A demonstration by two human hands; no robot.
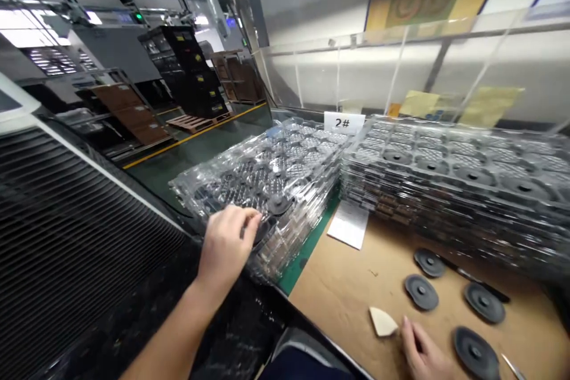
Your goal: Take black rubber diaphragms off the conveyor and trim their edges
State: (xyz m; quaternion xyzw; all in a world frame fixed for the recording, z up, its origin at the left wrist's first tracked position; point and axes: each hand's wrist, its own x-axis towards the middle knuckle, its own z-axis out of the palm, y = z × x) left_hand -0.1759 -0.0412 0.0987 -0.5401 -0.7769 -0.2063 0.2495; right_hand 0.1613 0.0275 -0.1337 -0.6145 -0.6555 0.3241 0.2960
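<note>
Left hand [227, 246] curled, gripping a black disc [266, 230] at the corner of stacked clear trays [285, 190]. Right hand [423, 353] half-open, just beside a cream wedge [383, 322] on the cardboard bench [338, 285], near loose black discs [421, 292]. Black crates [184, 71] stand behind.

Our left hand [227, 246] rests on the near corner of a tilted stack of clear plastic trays [262, 184], over a black disc [263, 230] at the edge. Our right hand [423, 353] is on the counter [338, 297], just beside a cream wedge [383, 322], with loose black discs [421, 292] near it.
</note>
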